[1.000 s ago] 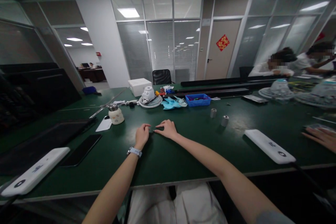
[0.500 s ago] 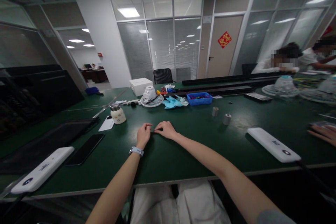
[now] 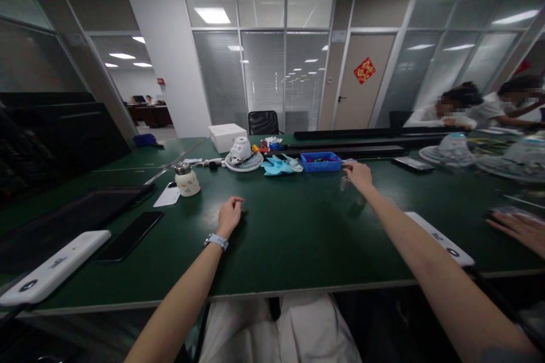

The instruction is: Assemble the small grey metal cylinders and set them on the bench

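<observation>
My left hand [image 3: 230, 215] rests on the green table [image 3: 298, 244] with its fingers curled; whatever is in them is too small to make out. A watch [image 3: 216, 241] sits on that wrist. My right hand [image 3: 359, 174] is stretched far forward, fingers apart, just in front of a blue tray [image 3: 321, 161]. It hovers over a small metal cylinder [image 3: 343, 184]. My forearm hides the table behind that hand.
A small white fan [image 3: 243, 159] and light-blue fan blades [image 3: 279, 165] lie at the back. A cream jar [image 3: 186, 180], a dark phone [image 3: 130, 235] and white flat devices [image 3: 51, 266] [image 3: 443, 236] lie around. A co-worker's hand [image 3: 515, 227] rests at right.
My right hand left the spot beside my left hand and reached forward and right to the blue tray and cylinders. My left hand stayed in place.
</observation>
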Available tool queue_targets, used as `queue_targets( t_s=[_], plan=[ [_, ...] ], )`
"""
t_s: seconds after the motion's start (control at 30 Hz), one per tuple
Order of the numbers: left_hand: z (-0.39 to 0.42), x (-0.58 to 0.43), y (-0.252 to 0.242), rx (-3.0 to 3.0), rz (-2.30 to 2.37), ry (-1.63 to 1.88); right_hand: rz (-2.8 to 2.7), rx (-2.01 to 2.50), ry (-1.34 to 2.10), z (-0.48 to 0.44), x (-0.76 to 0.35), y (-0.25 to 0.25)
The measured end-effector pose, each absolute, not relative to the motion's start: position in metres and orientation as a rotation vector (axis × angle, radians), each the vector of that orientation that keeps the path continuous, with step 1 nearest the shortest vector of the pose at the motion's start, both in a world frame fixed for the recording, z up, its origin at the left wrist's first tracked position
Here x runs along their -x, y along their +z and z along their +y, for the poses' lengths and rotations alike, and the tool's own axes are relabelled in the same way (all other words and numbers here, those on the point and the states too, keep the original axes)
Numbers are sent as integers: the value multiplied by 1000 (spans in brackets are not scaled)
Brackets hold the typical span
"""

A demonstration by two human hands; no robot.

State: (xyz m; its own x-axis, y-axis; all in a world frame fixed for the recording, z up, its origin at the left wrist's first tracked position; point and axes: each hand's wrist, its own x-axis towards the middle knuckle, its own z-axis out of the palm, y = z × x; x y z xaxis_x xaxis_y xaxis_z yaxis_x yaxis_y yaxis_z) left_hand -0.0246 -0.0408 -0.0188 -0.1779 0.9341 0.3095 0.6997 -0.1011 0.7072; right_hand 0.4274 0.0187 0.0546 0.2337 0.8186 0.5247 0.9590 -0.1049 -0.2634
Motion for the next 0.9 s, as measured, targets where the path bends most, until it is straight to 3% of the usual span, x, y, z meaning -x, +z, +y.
queue_targets(
  t_s=[0.27,0.9],
  plan=[
    [-43,24,-16,-1788,1907,1124,-1613,2009,-271,27,-426,32],
    [-46,24,-13,-1818,1914,1086,-1471,2098,-170,11,-430,37]
  ],
)
